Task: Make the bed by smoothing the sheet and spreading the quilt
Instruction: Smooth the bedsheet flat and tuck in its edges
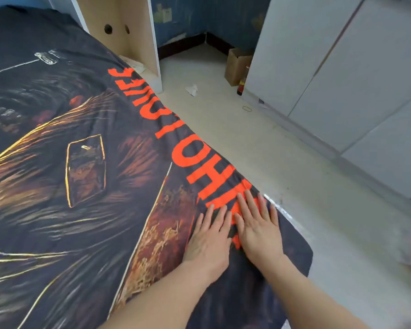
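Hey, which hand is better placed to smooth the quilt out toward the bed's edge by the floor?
Probably the right hand. It lies flat on the quilt nearer the floor-side edge, fingers over the orange lettering. The left hand lies flat beside it, further inboard.

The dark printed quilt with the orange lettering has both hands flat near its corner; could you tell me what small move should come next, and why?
Probably slide both palms outward toward the bed's near edge. The left hand and right hand lie flat, side by side, on the dark printed quilt with orange lettering, where the fabric bunches slightly between and just beyond them; the rest looks fairly smooth.
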A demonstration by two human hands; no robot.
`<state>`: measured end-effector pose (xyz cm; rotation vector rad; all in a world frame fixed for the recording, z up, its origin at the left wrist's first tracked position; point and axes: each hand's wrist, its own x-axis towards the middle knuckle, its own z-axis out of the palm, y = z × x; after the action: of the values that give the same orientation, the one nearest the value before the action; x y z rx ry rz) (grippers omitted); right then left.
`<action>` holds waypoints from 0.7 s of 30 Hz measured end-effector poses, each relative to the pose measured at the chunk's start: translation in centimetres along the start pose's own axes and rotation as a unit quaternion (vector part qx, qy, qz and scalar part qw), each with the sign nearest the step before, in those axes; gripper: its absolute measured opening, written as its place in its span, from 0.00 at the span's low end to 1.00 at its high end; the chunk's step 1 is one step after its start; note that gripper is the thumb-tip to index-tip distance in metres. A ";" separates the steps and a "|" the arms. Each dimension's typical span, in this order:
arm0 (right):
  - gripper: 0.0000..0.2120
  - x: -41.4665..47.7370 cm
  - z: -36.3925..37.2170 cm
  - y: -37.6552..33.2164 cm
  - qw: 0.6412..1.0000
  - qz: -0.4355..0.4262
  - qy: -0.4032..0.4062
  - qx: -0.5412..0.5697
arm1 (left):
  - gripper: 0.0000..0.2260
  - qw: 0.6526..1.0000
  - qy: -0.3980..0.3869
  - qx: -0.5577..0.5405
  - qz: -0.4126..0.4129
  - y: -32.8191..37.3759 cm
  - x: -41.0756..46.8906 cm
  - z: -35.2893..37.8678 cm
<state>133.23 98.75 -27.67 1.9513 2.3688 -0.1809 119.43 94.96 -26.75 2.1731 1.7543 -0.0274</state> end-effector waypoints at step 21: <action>0.29 -22.8 0.9 -9.0 0.993 0.109 0.005 0.050 | 0.32 0.998 -0.040 -0.042 0.017 1.8 -23.8 3.9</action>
<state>128.77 74.72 -25.26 2.2419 2.1705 -0.2817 116.35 71.09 -24.51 2.1118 1.6441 -0.0319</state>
